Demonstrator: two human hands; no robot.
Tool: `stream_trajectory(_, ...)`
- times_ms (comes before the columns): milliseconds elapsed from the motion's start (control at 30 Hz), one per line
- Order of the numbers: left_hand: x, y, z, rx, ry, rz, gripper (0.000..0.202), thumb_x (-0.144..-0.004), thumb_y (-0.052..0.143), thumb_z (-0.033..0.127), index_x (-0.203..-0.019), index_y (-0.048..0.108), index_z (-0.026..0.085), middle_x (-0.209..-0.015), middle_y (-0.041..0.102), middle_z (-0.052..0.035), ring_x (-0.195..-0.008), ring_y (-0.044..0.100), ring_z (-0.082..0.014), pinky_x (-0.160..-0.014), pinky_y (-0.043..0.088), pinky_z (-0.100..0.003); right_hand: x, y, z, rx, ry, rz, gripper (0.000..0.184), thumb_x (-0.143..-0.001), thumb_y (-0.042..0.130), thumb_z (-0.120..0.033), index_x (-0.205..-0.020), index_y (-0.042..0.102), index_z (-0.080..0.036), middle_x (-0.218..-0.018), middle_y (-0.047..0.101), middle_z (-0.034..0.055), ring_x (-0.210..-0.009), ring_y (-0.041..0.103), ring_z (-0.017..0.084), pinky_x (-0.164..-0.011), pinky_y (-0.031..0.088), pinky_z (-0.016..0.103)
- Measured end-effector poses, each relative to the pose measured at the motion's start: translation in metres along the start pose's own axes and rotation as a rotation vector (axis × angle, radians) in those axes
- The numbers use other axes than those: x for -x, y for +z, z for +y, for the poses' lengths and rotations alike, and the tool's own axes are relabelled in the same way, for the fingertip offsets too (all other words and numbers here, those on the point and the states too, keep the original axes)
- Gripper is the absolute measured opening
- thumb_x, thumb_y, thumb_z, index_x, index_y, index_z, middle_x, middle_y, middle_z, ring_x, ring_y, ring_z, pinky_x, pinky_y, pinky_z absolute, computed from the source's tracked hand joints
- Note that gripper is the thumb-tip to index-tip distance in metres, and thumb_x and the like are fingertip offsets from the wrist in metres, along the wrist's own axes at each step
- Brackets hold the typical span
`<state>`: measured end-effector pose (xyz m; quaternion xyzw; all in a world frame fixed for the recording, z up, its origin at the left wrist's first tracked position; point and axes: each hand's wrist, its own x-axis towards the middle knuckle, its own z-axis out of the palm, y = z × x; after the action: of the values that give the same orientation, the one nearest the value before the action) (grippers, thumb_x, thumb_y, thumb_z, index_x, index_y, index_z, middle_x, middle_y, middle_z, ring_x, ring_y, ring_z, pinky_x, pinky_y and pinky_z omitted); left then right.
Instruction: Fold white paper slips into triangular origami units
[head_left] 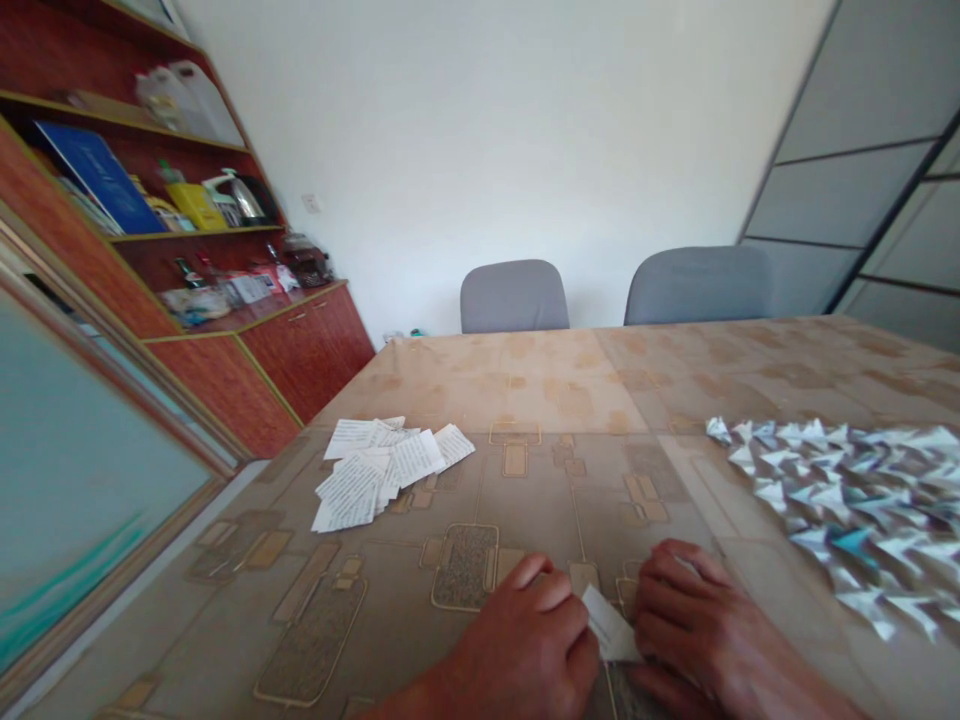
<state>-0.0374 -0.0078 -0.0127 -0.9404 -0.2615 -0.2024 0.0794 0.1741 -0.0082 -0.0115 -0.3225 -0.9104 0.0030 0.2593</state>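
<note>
A small piece of white paper [609,628] lies between my two hands at the near edge of the table. My left hand [529,640] is closed, its curled fingers at the paper's left side. From the right, my right hand [694,625] has its bent fingers on the paper's other side. Both sets of fingertips are partly hidden, as are the paper's ends. Further off to the left sits a loose pile of printed paper slips [375,470]. On the right, many folded paper pieces [847,500] stand in rows.
The table [525,500] has a patterned cover. Two grey chairs [514,295] stand at its far side, against a white wall. At the left is a red-brown cabinet [292,340] with bottles, a kettle and a blue folder on its shelves.
</note>
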Motion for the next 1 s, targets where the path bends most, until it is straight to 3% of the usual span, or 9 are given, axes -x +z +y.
stream_trajectory(100, -0.001, 0.003, 0.0, -0.013, -0.004, 0.042, 0.024, -0.086, 0.055, 0.015, -0.062, 0.052, 0.016, -0.06, 0.054, -0.0005, -0.063, 0.044, -0.0155, -0.065, 0.028, -0.033, -0.005, 0.0, -0.004, -0.071, 0.034, 0.008, 0.019, -0.083, 0.064, -0.025, -0.065, 0.057, -0.022, -0.065, 0.062, -0.0018, -0.07, 0.056, 0.019, -0.076, 0.039, 0.036)
stream_trajectory(200, 0.0, 0.001, 0.0, 0.096, -0.097, 0.073, 0.018, -0.082, 0.054, 0.014, -0.064, 0.052, 0.016, -0.062, 0.055, -0.0005, -0.061, 0.043, -0.015, -0.06, 0.026, -0.031, -0.009, -0.001, -0.011, -0.071, 0.063, 0.054, 0.019, -0.082, 0.058, -0.011, -0.065, 0.056, -0.02, -0.062, 0.059, -0.0019, -0.066, 0.054, 0.018, -0.071, 0.037, 0.034)
stream_trajectory(300, 0.0, -0.003, 0.0, 0.237, -0.19, 0.111, 0.013, -0.08, 0.054, 0.017, -0.068, 0.056, 0.016, -0.062, 0.058, -0.0006, -0.06, 0.045, -0.0143, -0.059, 0.026, -0.03, -0.013, -0.008, -0.016, -0.179, 0.156, -0.026, 0.018, -0.074, 0.06, -0.004, -0.067, 0.054, -0.019, -0.064, 0.061, -0.0018, -0.065, 0.056, 0.016, -0.062, 0.036, 0.029)
stream_trajectory(500, -0.005, -0.007, 0.003, 0.417, -0.242, 0.25, 0.009, -0.069, 0.06, 0.011, -0.063, 0.064, 0.016, -0.057, 0.061, -0.0004, -0.058, 0.048, -0.0126, -0.059, 0.029, -0.028, -0.017, -0.016, -0.022, -0.214, 0.184, -0.06, 0.019, -0.069, 0.058, -0.001, -0.067, 0.052, -0.02, -0.063, 0.061, -0.0008, -0.063, 0.059, 0.017, -0.061, 0.041, 0.028)
stream_trajectory(633, -0.008, -0.013, 0.004, 0.7, -0.491, 0.186, 0.01, -0.057, 0.065, 0.005, -0.058, 0.069, 0.014, -0.052, 0.06, -0.0008, -0.053, 0.05, -0.0106, -0.056, 0.032, -0.023, -0.012, -0.022, -0.014, -0.266, 0.211, -0.131, 0.019, -0.079, 0.059, -0.01, -0.066, 0.049, -0.021, -0.065, 0.06, -0.0014, -0.065, 0.059, 0.016, -0.063, 0.045, 0.028)
stream_trajectory(800, -0.012, -0.027, 0.002, 0.992, -0.855, 0.013, 0.011, -0.064, 0.063, 0.009, -0.063, 0.073, 0.013, -0.058, 0.062, -0.0012, -0.055, 0.053, -0.0115, -0.053, 0.037, -0.02, -0.002, -0.036, -0.001, -0.401, 0.341, -0.117, 0.017, -0.088, 0.056, -0.022, -0.073, 0.049, -0.023, -0.07, 0.059, -0.0021, -0.065, 0.059, 0.014, -0.057, 0.047, 0.023)
stream_trajectory(933, -0.017, -0.029, 0.005, 1.052, -0.918, 0.031, 0.013, -0.062, 0.061, 0.007, -0.062, 0.072, 0.012, -0.057, 0.061, -0.0004, -0.055, 0.053, -0.0112, -0.052, 0.038, -0.019, -0.007, -0.034, -0.008, -0.455, 0.382, -0.039, 0.003, -0.088, 0.057, -0.028, -0.086, 0.057, -0.025, -0.079, 0.063, 0.0002, -0.073, 0.062, 0.018, -0.064, 0.051, 0.026)
stream_trajectory(1000, -0.02, -0.026, 0.007, 1.033, -0.894, 0.037, 0.014, -0.059, 0.061, 0.005, -0.06, 0.072, 0.012, -0.054, 0.059, 0.0004, -0.052, 0.051, -0.0101, -0.05, 0.035, -0.018, -0.011, -0.031, -0.016, -0.455, 0.358, -0.068, 0.008, -0.086, 0.061, -0.029, -0.079, 0.057, -0.025, -0.075, 0.063, -0.0002, -0.072, 0.061, 0.018, -0.063, 0.05, 0.026)
